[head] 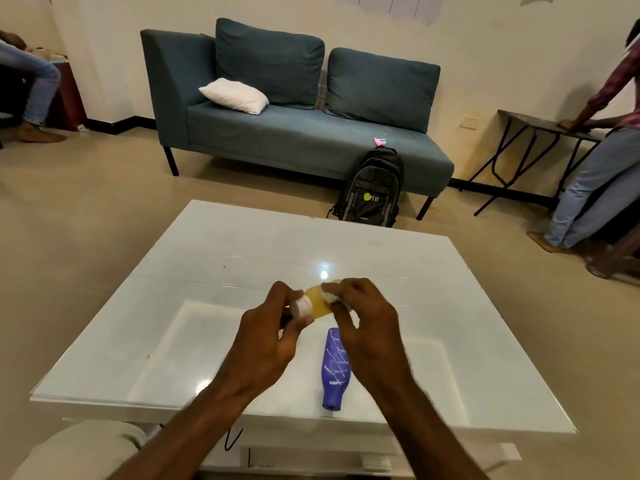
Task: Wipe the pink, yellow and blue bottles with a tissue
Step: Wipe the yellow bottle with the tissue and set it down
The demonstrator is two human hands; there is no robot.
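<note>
Yellow bottle (317, 301) aloft, blue bottle (334, 368) flat.

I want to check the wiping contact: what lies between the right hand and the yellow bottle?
In the head view, a white tissue sits between the right hand and the yellow bottle.

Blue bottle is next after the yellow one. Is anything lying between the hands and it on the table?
Nothing visible blocks it. The blue bottle lies on its side on the white table, just below the right hand, which presses the tissue to the yellow bottle. The left hand holds that bottle's cap end.
</note>
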